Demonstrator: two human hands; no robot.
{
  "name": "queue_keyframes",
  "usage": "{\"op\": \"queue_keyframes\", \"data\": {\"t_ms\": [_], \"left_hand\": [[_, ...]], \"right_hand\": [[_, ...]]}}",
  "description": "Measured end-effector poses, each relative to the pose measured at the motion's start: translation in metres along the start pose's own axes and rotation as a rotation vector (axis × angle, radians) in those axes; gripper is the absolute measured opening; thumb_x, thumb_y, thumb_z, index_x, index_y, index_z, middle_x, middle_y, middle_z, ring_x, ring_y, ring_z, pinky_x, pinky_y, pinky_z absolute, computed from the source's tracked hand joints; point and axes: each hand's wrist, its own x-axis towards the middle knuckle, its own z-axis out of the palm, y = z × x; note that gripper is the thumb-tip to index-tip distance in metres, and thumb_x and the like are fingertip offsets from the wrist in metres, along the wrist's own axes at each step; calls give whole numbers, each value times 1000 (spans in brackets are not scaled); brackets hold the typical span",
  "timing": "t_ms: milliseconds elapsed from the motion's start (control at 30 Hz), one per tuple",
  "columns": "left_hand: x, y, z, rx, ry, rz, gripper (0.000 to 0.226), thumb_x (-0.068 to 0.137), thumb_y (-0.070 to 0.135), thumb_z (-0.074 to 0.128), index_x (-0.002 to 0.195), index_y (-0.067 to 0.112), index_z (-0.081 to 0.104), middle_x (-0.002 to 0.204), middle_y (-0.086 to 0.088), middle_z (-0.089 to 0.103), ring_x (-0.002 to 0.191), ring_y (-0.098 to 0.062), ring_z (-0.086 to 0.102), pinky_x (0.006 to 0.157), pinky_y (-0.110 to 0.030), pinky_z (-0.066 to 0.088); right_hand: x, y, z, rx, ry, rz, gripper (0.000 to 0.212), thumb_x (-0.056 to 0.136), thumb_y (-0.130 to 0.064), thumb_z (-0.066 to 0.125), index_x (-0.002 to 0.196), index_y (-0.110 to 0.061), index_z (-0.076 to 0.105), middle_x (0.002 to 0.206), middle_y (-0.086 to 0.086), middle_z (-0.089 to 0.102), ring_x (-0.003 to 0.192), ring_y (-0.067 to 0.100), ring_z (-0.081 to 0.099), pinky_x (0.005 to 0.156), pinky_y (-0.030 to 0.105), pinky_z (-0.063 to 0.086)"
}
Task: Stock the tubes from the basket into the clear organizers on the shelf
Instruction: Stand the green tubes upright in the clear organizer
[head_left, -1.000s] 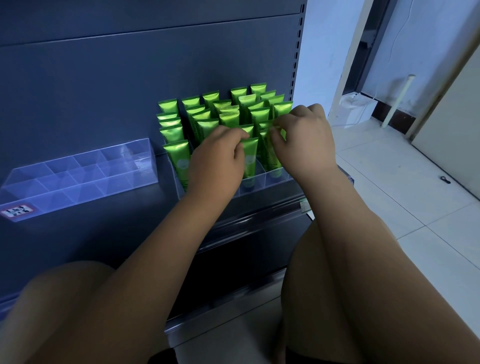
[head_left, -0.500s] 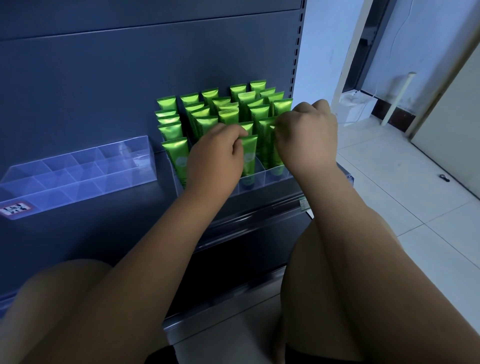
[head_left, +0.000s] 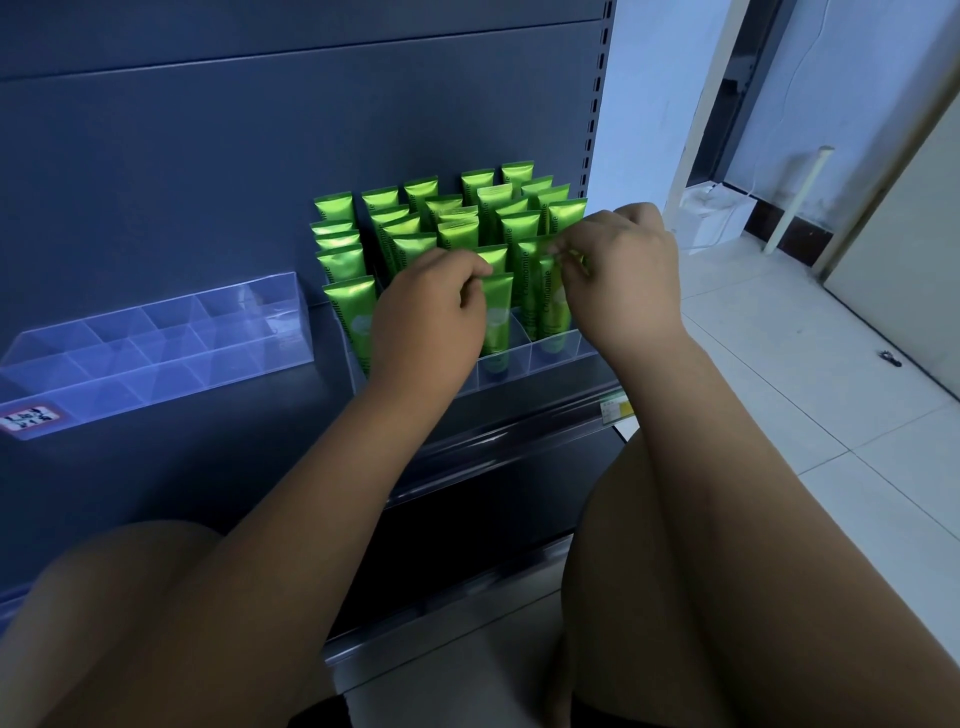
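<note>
Several green tubes (head_left: 452, 228) stand upright in a clear organizer (head_left: 556, 356) on the dark shelf. My left hand (head_left: 426, 322) pinches the top of a front-row green tube (head_left: 496, 317) standing in its compartment. My right hand (head_left: 623, 275) pinches the top of another front-row tube (head_left: 550, 306) at the organizer's right end. Both hands hide part of the front row. The basket is not in view.
A second clear organizer (head_left: 156, 353) with bare compartments and a label sits on the shelf to the left. The shelf's front rail (head_left: 519, 431) runs below the hands. My knees are low in view. A tiled floor (head_left: 810, 374) and a doorway lie to the right.
Both hands stayed at the front row of tubes, with only small finger movements at the tube tops. The view shifted slightly.
</note>
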Motion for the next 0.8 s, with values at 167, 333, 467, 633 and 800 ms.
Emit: {"op": "queue_keyframes", "data": {"t_ms": [167,333,467,633,800], "left_hand": [[0,1,2,-6,-1,10,18,95,9,60,104,15,75,104,3,71,69,-10,51,67,-34,53],[-3,2,4,9,-17,23,18,97,11,59,107,17,73,106,4,69,67,-9,49,65,-32,51],[-4,3,3,40,-23,35,19,98,16,60,113,18,72,108,5,67,64,-8,50,63,-31,49],[-6,5,3,66,-29,35,21,99,18,59,117,19,70,109,6,66,63,-9,51,62,-32,49],[-3,3,5,51,-29,24,24,98,13,58,117,19,71,112,5,65,64,-11,51,64,-37,52]], "right_hand": [[-1,0,1,11,6,3,23,86,-12,61,94,-25,79,91,-5,75,99,35,56,72,44,49],[-1,-2,2,19,7,11,25,85,-11,59,94,-25,78,90,-3,74,98,35,56,71,43,49],[-1,-2,3,0,10,26,28,83,-10,58,96,-23,79,92,-1,73,98,36,57,70,43,50],[-1,-2,2,1,-19,39,33,78,-11,58,102,-22,79,95,1,73,102,35,57,75,44,51],[-1,-2,1,12,-20,40,34,78,-12,58,103,-22,79,96,2,73,104,37,57,76,44,51]]}}
